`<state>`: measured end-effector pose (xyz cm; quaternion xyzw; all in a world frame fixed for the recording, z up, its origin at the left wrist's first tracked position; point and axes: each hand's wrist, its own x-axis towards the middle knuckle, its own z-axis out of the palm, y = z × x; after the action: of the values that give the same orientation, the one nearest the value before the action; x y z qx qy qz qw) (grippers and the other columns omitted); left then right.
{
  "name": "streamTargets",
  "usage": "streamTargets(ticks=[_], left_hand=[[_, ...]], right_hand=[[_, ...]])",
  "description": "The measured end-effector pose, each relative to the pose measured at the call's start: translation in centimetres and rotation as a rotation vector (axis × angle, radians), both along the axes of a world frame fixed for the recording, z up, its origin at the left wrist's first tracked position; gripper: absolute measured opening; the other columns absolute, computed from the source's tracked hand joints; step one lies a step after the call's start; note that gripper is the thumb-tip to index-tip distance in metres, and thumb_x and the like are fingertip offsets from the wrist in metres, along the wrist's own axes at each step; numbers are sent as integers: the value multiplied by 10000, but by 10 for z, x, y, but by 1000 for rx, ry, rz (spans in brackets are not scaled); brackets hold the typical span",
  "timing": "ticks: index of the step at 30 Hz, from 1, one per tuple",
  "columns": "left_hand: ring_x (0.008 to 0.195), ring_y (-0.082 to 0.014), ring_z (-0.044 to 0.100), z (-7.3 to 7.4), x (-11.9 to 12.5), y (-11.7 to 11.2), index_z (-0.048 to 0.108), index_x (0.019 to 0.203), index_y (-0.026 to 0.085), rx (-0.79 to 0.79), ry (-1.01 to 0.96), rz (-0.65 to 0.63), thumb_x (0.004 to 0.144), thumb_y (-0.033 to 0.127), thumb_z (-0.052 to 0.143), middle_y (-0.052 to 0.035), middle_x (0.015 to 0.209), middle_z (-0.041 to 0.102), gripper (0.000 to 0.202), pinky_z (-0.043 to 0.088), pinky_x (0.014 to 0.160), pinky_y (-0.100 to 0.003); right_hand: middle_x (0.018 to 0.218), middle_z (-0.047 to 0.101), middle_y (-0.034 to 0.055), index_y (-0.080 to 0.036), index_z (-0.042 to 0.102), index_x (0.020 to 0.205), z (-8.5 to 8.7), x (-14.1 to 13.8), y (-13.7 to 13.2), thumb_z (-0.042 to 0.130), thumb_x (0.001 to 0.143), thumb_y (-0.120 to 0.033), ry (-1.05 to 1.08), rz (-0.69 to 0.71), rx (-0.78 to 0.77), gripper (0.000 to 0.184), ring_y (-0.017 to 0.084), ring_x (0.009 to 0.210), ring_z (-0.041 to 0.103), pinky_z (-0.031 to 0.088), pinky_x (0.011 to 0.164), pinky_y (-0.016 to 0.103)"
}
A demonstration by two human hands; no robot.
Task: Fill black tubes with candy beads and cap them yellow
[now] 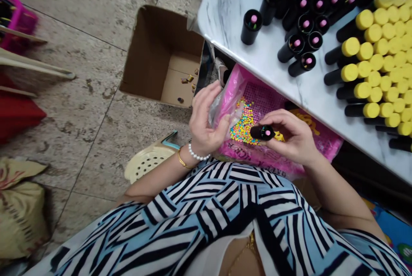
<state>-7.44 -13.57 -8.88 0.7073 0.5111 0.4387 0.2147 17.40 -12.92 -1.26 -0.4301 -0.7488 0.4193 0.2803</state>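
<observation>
My right hand (pixel 294 136) pinches a small black tube (pixel 259 132) by its side. Its open end faces me, with a pink peg and bits of colour showing inside. Below the tube lie many small round beads (pixel 243 123) in yellow, pink and blue, on clear plastic in a pink basket (pixel 264 95). My left hand (pixel 207 119) is at the basket's left rim, beside the crumpled clear plastic (pixel 227 100). Its fingers are stretched out and the thumb stands apart. Whether it touches the plastic I cannot tell.
On the marble-patterned table (pixel 231 10) stand several black tubes with pink pegs (pixel 251 27). Many yellow-capped tubes (pixel 350 47) lie stacked at right. An open cardboard box (pixel 151 53) holds a few small pieces. A cream stool (pixel 149 162) and a sack (pixel 22 211) are left.
</observation>
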Motion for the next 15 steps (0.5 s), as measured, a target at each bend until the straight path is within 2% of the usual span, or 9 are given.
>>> streamTargets(ticks=[3, 8, 11, 15], left_hand=[[1401, -317, 526, 13, 6, 2, 466, 1482, 332, 117, -64, 81, 988, 467, 504, -56, 1490, 549, 513, 457, 1176, -594], [1336, -299, 551, 20, 9, 4, 564, 1369, 336, 148, -92, 50, 952, 353, 572, -64, 1405, 588, 418, 483, 1134, -577], [1308, -303, 550, 26, 5, 16, 602, 1331, 323, 186, -96, 81, 938, 332, 604, -72, 1371, 586, 393, 481, 1116, -571], [1095, -267, 611, 39, 3, 47, 644, 1267, 276, 274, -28, 187, 932, 370, 656, -65, 1099, 653, 348, 518, 1011, -514]], right_hand=[[1114, 733, 78, -248, 696, 1123, 5, 0, 0, 736, 883, -258, -30, 12, 41, 244, 226, 1023, 706, 600, 912, 400], [1094, 742, 74, -262, 692, 1116, 12, 4, -4, 729, 877, -253, -37, -62, 101, 242, 245, 1015, 711, 608, 914, 433], [1079, 731, 68, -275, 686, 1148, 26, 7, 0, 752, 863, -272, -133, -275, 245, 292, 238, 916, 703, 616, 849, 437], [974, 696, 52, -238, 700, 1117, 32, 14, 21, 765, 849, -323, -362, -625, 460, 288, 184, 707, 619, 592, 719, 399]])
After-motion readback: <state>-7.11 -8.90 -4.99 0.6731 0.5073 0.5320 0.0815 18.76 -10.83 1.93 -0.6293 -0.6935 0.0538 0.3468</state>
